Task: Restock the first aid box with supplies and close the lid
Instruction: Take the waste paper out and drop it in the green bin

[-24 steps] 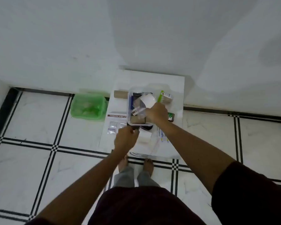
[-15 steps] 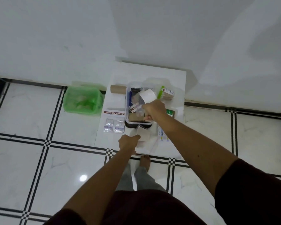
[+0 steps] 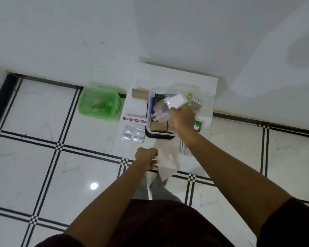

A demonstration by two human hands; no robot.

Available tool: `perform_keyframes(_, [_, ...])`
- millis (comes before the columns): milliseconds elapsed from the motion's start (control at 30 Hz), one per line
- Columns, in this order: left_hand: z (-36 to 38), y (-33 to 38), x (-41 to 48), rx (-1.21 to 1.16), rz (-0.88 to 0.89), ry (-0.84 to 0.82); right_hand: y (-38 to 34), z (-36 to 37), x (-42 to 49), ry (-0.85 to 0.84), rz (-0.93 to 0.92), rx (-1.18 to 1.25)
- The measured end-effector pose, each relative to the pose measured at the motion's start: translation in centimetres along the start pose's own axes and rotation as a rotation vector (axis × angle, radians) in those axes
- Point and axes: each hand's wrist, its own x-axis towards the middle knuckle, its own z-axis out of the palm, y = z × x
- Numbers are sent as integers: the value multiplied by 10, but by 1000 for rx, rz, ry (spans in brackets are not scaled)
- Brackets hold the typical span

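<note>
The clear first aid box (image 3: 149, 133) with a dark base stands open on a low white table (image 3: 205, 86), several packets and a brown item inside. My right hand (image 3: 183, 118) hovers over the box's right side, closed on a white packet (image 3: 176, 100) held above it. My left hand (image 3: 146, 156) is at the table's near edge, pinching a thin white wrapper (image 3: 166, 165) that hangs over the edge.
A green bin (image 3: 100, 104) stands on the tiled floor left of the table. On the table lie a cardboard roll (image 3: 139, 93), an ointment box (image 3: 134, 119), blister packs (image 3: 133, 134), a green-labelled box (image 3: 194, 101) and a bandage packet (image 3: 184, 147). The wall is just behind.
My left hand has drawn back from the box's front to the table's near edge, taking the white wrapper with it. My right hand stays over the box with the white packet.
</note>
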Motion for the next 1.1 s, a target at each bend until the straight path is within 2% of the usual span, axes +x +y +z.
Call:
perform_keyframes(233, [-95, 30, -36, -31, 55, -93, -29, 6, -31, -21, -151, 56])
perform_keyframes(433, [-196, 85, -23, -280, 188, 35, -92, 48, -60, 1, -396, 132])
perform_keyframes(533, [-231, 114, 0, -385, 222, 103, -118, 84, -65, -75, -469, 86])
perform_keyframes(700, [-277, 163, 72, -424, 177, 166, -149, 185, -49, -260, -355, -14])
perform_keyframes(900, [-330, 217, 207, -335, 111, 249, -160, 337, 8, -325, -114, -106])
perform_keyframes(1100, [-364, 236, 332, -224, 46, 274, -130, 460, 72, -402, 158, -140])
